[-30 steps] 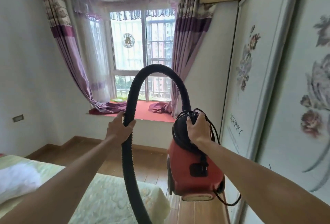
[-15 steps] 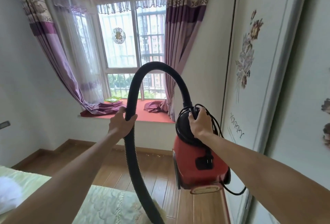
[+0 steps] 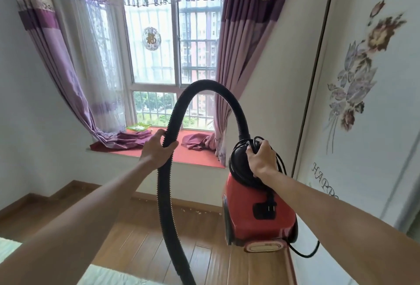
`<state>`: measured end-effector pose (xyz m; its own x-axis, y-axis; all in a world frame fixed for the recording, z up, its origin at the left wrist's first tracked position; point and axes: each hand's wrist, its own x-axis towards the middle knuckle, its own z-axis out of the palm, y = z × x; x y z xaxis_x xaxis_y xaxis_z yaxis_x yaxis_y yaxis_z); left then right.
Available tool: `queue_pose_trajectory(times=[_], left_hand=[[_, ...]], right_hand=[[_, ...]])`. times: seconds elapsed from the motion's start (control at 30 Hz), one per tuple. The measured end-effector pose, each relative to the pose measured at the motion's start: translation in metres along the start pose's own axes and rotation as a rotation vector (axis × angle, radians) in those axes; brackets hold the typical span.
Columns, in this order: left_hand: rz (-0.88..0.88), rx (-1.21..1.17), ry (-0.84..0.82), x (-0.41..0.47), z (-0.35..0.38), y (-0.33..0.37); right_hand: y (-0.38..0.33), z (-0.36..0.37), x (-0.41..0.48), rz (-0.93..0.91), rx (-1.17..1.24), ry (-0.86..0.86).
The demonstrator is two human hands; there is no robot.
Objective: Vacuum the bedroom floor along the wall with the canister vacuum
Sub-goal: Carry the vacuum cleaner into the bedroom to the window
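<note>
Left hand [image 3: 156,152] clamps the hose [image 3: 164,194]; right hand [image 3: 261,159] clamps the red canister vacuum [image 3: 259,216] top, above wooden floor [image 3: 141,246], right of hose.

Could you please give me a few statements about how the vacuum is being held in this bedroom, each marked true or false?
1. The left hand has its grip around the black hose. True.
2. The red canister vacuum rests on the bed. False: the right hand holds it by its black top, above the wooden floor.
3. The hose arches up in front of the window. True.
4. The curtains are green. False: they are purple.
5. A black cord hangs below the canister. True.
</note>
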<state>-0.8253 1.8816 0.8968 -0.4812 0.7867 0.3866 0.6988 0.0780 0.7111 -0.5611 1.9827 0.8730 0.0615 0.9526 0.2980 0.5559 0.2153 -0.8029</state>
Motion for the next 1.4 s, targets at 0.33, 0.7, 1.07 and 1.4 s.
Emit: queue_pose_trajectory(times=[0.33,0.7,1.07,1.4], left_hand=[[0.036,0.014,0.028,0.146,0.027,-0.041],[-0.055,0.040,0.099,0.268,0.105,-0.064],[-0.141,0.120,0.235,0.377,0.171,-0.083],[-0.218,0.236,0.270,0.420,0.154,-0.127]], right_hand=[[-0.026,0.072,0.118,-0.062,0.116,0.083],[-0.001,0.149,0.269,-0.125,0.122,-0.070],[0.017,0.243,0.415,-0.190,0.109,-0.236],[-0.004,0.316,0.455,-0.257,0.133,-0.305]])
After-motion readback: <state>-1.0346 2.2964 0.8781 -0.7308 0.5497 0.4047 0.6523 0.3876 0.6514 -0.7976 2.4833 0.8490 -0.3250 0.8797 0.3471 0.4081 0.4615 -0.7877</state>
